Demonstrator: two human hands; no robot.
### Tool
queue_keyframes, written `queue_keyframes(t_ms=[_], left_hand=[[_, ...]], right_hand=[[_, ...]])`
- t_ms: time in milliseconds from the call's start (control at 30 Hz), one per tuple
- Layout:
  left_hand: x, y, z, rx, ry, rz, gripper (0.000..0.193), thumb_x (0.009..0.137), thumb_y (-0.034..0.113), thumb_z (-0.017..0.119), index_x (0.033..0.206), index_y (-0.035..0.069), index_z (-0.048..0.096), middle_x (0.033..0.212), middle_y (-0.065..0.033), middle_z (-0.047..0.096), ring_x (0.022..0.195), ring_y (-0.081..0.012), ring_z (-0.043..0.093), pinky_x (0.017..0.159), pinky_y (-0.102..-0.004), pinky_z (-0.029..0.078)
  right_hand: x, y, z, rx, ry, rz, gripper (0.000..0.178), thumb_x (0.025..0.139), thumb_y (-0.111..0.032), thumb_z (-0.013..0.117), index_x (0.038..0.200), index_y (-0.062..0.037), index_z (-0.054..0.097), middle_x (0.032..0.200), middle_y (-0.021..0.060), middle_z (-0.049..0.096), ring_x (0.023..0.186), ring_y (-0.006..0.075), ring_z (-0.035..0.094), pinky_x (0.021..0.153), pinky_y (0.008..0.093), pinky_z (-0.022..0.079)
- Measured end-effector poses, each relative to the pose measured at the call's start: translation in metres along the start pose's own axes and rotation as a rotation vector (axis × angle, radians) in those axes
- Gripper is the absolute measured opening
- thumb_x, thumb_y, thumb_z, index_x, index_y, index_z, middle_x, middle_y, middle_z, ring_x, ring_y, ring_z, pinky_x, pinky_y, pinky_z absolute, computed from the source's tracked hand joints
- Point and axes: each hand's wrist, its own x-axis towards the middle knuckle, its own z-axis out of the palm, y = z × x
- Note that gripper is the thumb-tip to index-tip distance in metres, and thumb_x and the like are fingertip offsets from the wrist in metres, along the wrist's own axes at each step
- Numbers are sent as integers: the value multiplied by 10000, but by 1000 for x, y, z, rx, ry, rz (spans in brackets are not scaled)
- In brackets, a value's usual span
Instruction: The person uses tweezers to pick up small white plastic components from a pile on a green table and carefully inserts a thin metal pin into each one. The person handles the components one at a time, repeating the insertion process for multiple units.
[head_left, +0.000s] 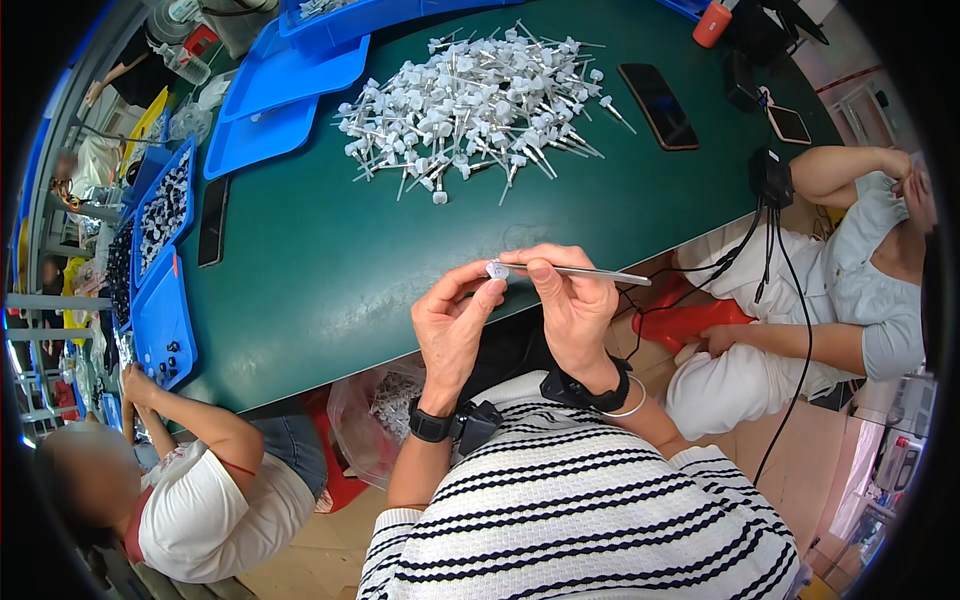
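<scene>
Close in front of my body, at the table's near edge, my left hand pinches a small white plastic part between thumb and fingertips. Slim metal tweezers lie in the closed fingers of my right hand. Their narrow end meets the white part, while the wider end sticks out to the right. Farther back on the green table is a large heap of white plastic parts with thin metal stems. Whether the part in my left hand has a stem is hidden by my fingers.
Blue trays stand at the back left; another tray holds dark pieces. Phones lie on the table. Black cables hang off the right edge. People sit at both sides. Below the table is a clear bag of parts.
</scene>
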Motion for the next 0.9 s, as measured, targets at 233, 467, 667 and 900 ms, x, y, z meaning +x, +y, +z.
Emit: queue_keyframes(t_ms=[233, 467, 667, 900], left_hand=[[-1, 3, 1, -21, -8, -22, 226, 890, 47, 666, 1097, -40, 645, 1018, -109, 680, 861, -159, 663, 749, -277, 554], [-1, 2, 0, 11, -9, -9, 224, 892, 49, 665, 1098, -37, 648, 1032, -111, 679, 861, -154, 657, 753, -274, 550], [-1, 3, 0, 11, -11, 2, 242, 881, 40, 677, 1111, -32, 654, 1020, -95, 677, 865, -132, 642, 747, -258, 545], [-1, 4, 0, 6, -20, 2, 250, 878, 28, 680, 1120, -29, 656, 1015, -85, 675, 879, -119, 634, 759, -244, 537]], right_hand=[[1, -5, -2, -62, -36, -31, 155, 941, -116, 614, 975, 27, 664, 895, 90, 715, 766, 134, 657, 684, 255, 523], [3, -6, -2, -116, -44, -53, 129, 921, -92, 635, 948, 25, 681, 873, 82, 714, 735, 136, 665, 629, 251, 522], [6, -8, -3, -185, -57, -92, 106, 912, -70, 639, 918, 24, 687, 859, 87, 712, 686, 145, 668, 588, 254, 519], [7, -10, -3, -193, -78, -84, 102, 899, -67, 649, 890, 30, 680, 829, 85, 703, 651, 158, 657, 562, 264, 508]])
